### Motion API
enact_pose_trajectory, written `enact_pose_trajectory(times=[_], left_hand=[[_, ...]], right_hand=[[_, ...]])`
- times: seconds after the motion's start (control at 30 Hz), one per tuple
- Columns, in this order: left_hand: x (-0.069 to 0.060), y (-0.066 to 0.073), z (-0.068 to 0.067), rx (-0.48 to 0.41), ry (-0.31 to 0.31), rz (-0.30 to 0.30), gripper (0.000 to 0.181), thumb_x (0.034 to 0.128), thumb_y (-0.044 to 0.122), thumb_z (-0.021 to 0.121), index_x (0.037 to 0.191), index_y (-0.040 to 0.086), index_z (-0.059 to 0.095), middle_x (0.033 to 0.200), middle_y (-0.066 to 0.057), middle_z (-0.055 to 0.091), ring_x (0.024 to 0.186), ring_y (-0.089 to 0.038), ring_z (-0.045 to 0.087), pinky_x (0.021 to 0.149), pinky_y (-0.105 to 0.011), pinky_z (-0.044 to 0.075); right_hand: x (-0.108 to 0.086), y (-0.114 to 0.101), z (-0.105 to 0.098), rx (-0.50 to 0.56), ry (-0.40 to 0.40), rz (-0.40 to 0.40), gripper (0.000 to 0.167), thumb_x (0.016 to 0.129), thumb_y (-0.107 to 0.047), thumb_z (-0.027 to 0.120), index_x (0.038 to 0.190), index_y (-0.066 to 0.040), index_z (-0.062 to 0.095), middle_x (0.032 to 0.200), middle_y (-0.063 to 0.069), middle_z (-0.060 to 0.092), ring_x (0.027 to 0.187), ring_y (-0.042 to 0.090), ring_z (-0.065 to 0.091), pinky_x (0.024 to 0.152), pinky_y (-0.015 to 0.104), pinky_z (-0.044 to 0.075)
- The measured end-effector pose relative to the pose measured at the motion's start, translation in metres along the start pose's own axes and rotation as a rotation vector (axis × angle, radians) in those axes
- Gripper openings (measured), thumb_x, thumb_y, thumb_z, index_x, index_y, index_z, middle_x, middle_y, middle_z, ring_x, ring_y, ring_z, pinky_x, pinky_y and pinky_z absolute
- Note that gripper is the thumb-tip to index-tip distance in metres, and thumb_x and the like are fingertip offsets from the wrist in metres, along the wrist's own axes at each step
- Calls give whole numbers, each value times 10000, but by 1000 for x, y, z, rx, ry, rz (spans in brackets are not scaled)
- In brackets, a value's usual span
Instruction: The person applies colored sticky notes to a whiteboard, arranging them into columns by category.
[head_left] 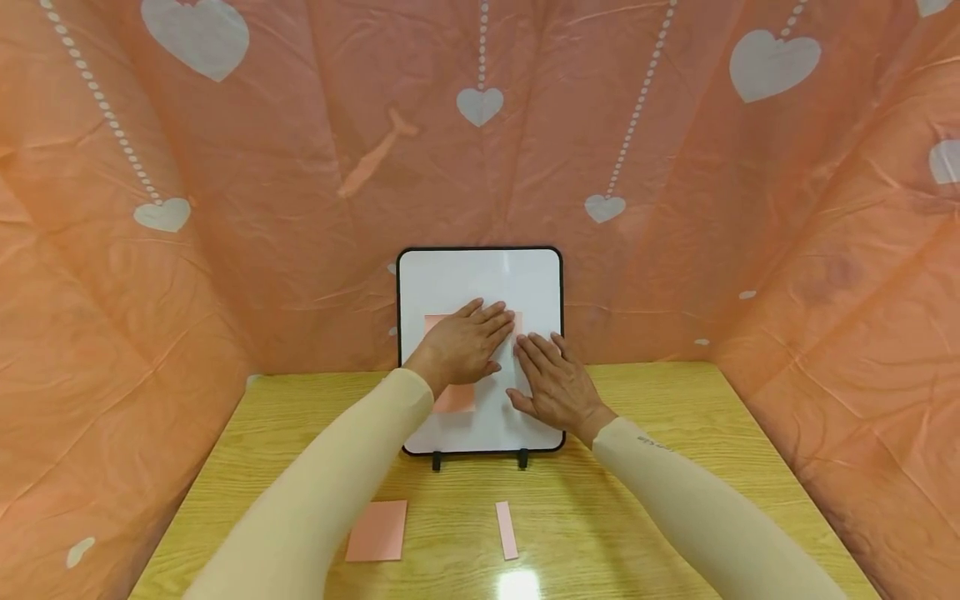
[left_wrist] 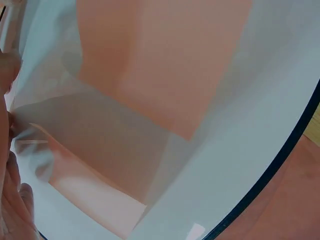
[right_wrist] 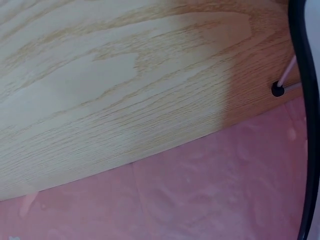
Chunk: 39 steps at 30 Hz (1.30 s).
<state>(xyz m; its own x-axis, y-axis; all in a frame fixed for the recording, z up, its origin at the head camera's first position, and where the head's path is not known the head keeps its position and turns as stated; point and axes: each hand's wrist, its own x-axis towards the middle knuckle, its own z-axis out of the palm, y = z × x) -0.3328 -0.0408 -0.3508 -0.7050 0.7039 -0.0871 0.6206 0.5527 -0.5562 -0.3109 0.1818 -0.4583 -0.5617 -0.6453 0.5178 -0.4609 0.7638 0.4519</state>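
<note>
A white board with a black rim stands upright on the table. My left hand lies over its middle with straight fingers, covering part of the pink paper there. One pink paper piece shows below that wrist, and a paler pink strip shows beside its fingertips. Straight fingers of my right hand touch the board on the right, just below the strip. The left wrist view shows a large pink sheet and a smaller pink piece with a raised-looking edge. No hand shows in the right wrist view.
On the table lie a pink square and a narrow pink strip, in front of the board. Two black stand feet, one a black foot, poke out under the board. A pink curtain with hearts surrounds the table.
</note>
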Motion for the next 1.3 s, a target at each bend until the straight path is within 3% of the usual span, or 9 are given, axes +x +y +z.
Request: enact_pose_trajectory(times=[0.27, 0.53, 1.0, 1.17, 1.3], left_hand=[[5, 1, -1, -24, 48, 23, 691, 1138, 490, 376, 1702, 134, 196, 1780, -17, 148, 1654, -209, 97, 1359, -438, 89], [6, 6, -4, 27, -4, 3, 726, 1129, 542, 353, 1711, 157, 151, 1787, 3, 96, 1655, -196, 77, 1359, -438, 94], [1, 2, -1, 51, -41, -6, 735, 1131, 529, 357, 1709, 140, 124, 1785, -8, 86, 1657, -209, 51, 1359, -446, 46], [-3, 1, 0, 38, -40, -13, 721, 1135, 507, 369, 1707, 133, 141, 1784, -14, 104, 1657, -216, 56, 1359, -449, 52], [-7, 2, 0, -25, -30, -41, 671, 1148, 444, 366, 1703, 122, 171, 1779, -21, 134, 1657, -225, 67, 1359, -448, 58]], right_hand=[[-1, -3, 2, 29, 11, 1, 827, 1099, -605, 123, 1577, -32, 481, 1627, 110, 487, 1515, 281, 458, 1295, 505, 296], [-2, -4, 3, 15, 10, 8, 836, 1097, -615, 116, 1588, -34, 461, 1642, 102, 464, 1538, 274, 425, 1295, 503, 299], [-3, -3, 2, 12, -13, 6, 849, 1098, -602, 72, 1577, -31, 480, 1630, 110, 482, 1528, 278, 440, 1303, 514, 275], [-4, -4, 1, -1, -4, 9, 819, 1105, -587, 111, 1574, -28, 481, 1622, 109, 493, 1526, 275, 443, 1303, 509, 272], [-4, -6, -1, 0, 2, 13, 765, 1110, -562, 194, 1565, -26, 495, 1606, 113, 514, 1508, 280, 467, 1296, 512, 289]])
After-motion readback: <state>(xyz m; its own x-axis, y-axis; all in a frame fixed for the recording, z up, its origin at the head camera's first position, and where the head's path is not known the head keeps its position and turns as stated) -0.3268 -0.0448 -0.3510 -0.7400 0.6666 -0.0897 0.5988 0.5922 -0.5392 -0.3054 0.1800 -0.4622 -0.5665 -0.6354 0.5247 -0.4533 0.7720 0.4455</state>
